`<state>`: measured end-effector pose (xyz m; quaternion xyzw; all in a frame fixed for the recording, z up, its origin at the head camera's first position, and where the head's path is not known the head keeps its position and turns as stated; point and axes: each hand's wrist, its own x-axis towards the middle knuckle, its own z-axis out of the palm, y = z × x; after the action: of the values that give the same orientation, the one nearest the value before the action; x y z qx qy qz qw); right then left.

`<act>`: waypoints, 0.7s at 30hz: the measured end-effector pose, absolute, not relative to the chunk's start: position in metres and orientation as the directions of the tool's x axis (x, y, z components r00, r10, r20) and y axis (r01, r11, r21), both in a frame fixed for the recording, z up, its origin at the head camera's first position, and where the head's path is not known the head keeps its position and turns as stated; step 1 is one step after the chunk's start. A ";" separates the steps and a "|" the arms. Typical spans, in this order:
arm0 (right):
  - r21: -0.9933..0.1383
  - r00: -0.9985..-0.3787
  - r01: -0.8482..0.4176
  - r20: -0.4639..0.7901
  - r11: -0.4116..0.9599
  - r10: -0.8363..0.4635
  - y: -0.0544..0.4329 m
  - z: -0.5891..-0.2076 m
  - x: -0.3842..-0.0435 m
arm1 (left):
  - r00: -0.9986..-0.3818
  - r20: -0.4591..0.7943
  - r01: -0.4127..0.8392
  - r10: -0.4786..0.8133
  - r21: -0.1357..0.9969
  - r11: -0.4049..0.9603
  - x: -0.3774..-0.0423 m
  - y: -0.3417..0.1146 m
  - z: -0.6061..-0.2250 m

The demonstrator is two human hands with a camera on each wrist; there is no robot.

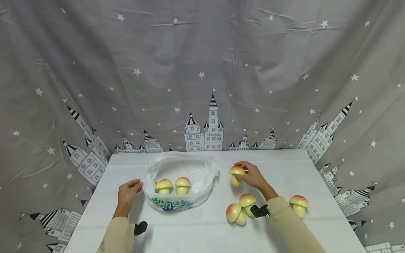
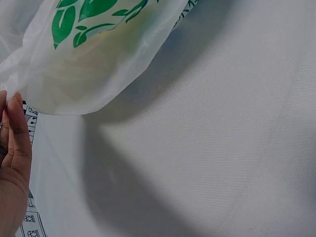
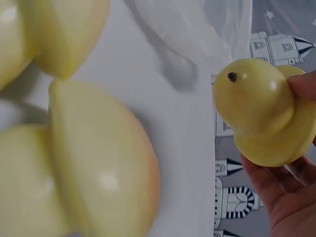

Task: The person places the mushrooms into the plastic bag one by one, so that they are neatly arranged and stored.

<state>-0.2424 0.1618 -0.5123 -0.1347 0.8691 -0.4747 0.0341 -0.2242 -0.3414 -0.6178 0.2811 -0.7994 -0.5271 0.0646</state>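
Observation:
A white plastic bag (image 1: 199, 198) with a green leaf print lies with its mouth spread wide on the table. Two toy mushrooms (image 1: 164, 186) with yellow stems and reddish caps sit inside it. My left hand (image 1: 128, 193) pinches the bag's left edge between thumb and fingers; the left wrist view shows these fingers (image 2: 19, 123) on the plastic. To the right of the bag, my right hand (image 1: 253, 175) holds another toy mushroom (image 1: 236, 174) by thumb and fingers. In the right wrist view that mushroom (image 3: 254, 98) shows its stem's underside with a dark spot.
Two mushrooms (image 1: 234, 213) touch each other on the white table (image 1: 190, 235), below the right hand. One more mushroom (image 1: 299, 205) stands at the right, beyond the right forearm. A grey curtain (image 1: 152, 70) with stars and castles hangs behind the table.

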 end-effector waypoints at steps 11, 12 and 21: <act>-0.821 -0.942 -0.269 0.116 0.503 -0.314 0.133 -0.509 -0.250 | -0.824 -0.221 -0.384 -0.522 0.895 0.227 -0.222 -0.338 -0.608; -0.824 -0.941 -0.269 0.115 0.498 -0.318 0.131 -0.509 -0.250 | -0.825 -0.224 -0.384 -0.519 0.895 0.224 -0.222 -0.338 -0.607; -0.837 -0.938 -0.248 0.082 0.487 -0.337 0.112 -0.509 -0.255 | -0.827 -0.230 -0.389 -0.513 0.892 0.228 -0.223 -0.338 -0.611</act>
<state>-0.2547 0.1118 -0.5089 -0.1700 0.8611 -0.4768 0.0467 -0.2234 -0.3384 -0.6110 0.2886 -0.7817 -0.5499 0.0562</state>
